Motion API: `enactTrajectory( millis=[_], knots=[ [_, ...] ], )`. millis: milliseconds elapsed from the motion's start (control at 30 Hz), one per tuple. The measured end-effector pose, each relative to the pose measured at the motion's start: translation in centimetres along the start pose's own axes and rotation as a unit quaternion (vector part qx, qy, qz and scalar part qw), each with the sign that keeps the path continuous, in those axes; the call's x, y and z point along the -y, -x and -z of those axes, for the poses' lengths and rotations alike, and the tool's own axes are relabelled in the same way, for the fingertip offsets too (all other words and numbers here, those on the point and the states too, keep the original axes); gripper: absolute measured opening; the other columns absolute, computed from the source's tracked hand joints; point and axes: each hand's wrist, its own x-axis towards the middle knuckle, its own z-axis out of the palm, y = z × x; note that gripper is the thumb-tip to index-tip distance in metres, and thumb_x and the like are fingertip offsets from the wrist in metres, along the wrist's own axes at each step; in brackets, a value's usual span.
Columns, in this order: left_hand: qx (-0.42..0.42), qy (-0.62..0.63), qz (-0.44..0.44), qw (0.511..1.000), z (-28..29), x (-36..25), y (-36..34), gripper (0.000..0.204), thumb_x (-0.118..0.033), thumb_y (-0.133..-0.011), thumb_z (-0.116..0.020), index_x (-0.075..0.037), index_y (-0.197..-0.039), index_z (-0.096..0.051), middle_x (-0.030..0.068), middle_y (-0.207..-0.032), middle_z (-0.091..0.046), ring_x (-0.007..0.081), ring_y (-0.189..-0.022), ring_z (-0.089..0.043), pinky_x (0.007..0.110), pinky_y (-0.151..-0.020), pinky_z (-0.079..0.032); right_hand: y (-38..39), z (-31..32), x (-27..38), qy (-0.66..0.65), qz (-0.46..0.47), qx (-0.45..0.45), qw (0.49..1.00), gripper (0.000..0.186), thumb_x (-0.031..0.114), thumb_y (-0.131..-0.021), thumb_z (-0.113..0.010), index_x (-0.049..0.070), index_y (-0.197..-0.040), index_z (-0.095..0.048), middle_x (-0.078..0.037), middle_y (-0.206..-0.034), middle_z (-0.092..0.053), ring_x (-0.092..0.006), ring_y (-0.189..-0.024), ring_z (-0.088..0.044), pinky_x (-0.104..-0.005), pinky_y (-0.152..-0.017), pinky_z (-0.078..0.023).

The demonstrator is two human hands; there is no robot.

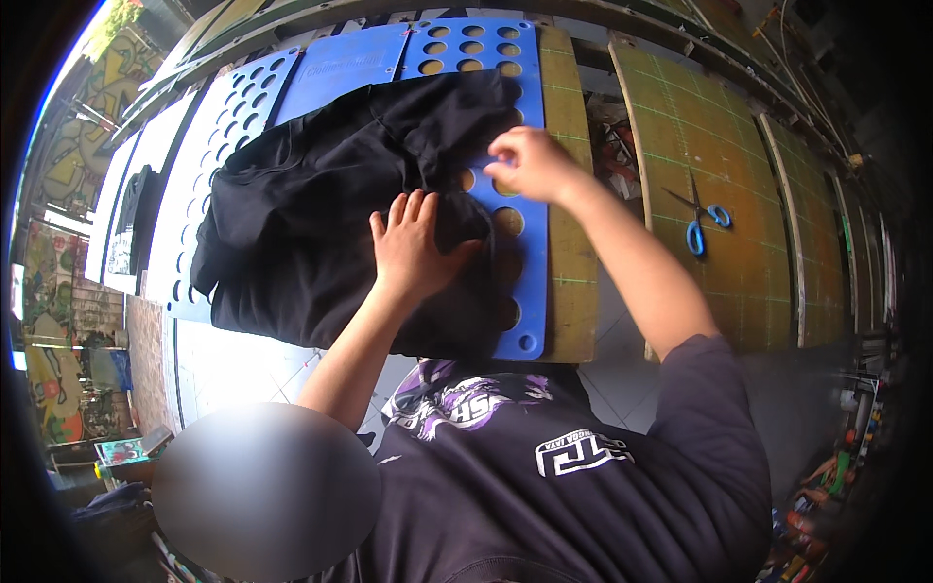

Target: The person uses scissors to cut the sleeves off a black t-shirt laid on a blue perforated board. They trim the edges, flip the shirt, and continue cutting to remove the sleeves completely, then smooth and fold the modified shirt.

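A black cloth garment (301,223) lies rumpled over a blue folding board (355,56) with rows of round holes. My left hand (413,243) rests flat on the garment, fingers spread and thumb out to the right. Over the board's right-hand panel is my right hand (535,165), just beside the garment's edge. Its fingers are loosely bent, with a gap to the thumb, and no cloth shows between them. Folds hide the garment's exact shape.
Under the blue board is a yellowish work board (569,194). Scissors with blue handles (696,233) lie on another yellowish board (739,282) to the right, across a gap. A dark folded cloth (141,219) sits on a white panel at the far left.
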Motion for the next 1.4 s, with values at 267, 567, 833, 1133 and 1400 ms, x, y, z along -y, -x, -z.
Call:
enactTrajectory(
  millis=[267, 567, 833, 1133, 1400],
  knots=[
    [0.012, 0.012, 0.017, 1.000, 1.8, 4.5, 1.9, 0.070, -0.053, -0.077, -0.062, -0.006, -0.127, -0.051, 0.0111, -0.136, -0.046, 0.0244, -0.131, -0.037, 0.043, -0.108, -0.024, -2.5, -4.8, 2.9, 0.103, 0.052, -0.072, 0.991, 0.011, 0.021, -0.078, -0.065, 0.010, -0.080, -0.066, -0.006, -0.086, -0.061, -0.0285, -0.081, -0.061, -0.0400, -0.074, -0.047],
    [-0.121, 0.188, -0.024, 0.974, 3.2, 4.2, -3.2, 0.029, -0.024, -0.076, -0.069, -0.007, -0.100, -0.066, 0.0098, -0.102, -0.065, 0.0294, -0.098, -0.060, 0.035, -0.088, -0.044, -1.3, -1.4, 5.5, -0.221, 0.016, 0.030, 0.975, 0.014, 0.013, -0.086, -0.060, 0.001, -0.080, -0.062, -0.004, -0.066, -0.061, -0.0105, -0.062, -0.054, -0.0272, -0.061, -0.046],
    [-0.205, 0.340, 0.056, 0.916, 4.0, 7.4, -4.2, 0.012, -0.001, -0.080, -0.062, 0.000, -0.091, -0.069, 0.0123, -0.082, -0.069, 0.0189, -0.076, -0.068, 0.025, -0.069, -0.050, 4.4, 5.3, 2.9, -0.035, 0.056, -0.045, 0.997, 0.043, 0.029, -0.078, -0.071, 0.004, -0.110, -0.057, -0.014, -0.102, -0.060, -0.0272, -0.089, -0.061, -0.0356, -0.078, -0.049],
    [-0.149, 0.471, 0.207, 0.845, 5.7, 8.6, -1.8, 0.015, -0.009, -0.082, -0.067, 0.005, -0.087, -0.067, 0.0084, -0.077, -0.068, 0.0118, -0.070, -0.064, 0.022, -0.068, -0.050, 20.3, 8.0, -7.6, 0.238, -0.225, -0.123, 0.937, 0.050, 0.027, -0.084, -0.065, 0.005, -0.126, -0.048, -0.017, -0.137, -0.037, -0.0364, -0.122, -0.040, -0.0432, -0.097, -0.038],
    [-0.118, 0.558, 0.247, 0.784, 6.9, 8.9, -1.5, 0.015, -0.012, -0.083, -0.068, 0.003, -0.089, -0.066, 0.0078, -0.078, -0.067, 0.0124, -0.070, -0.064, 0.023, -0.066, -0.050, 20.7, 8.8, -7.9, 0.118, -0.242, -0.151, 0.951, 0.040, 0.009, -0.083, -0.065, 0.002, -0.120, -0.052, -0.009, -0.094, -0.053, -0.0174, -0.076, -0.050, -0.0309, -0.074, -0.047]
  ],
)
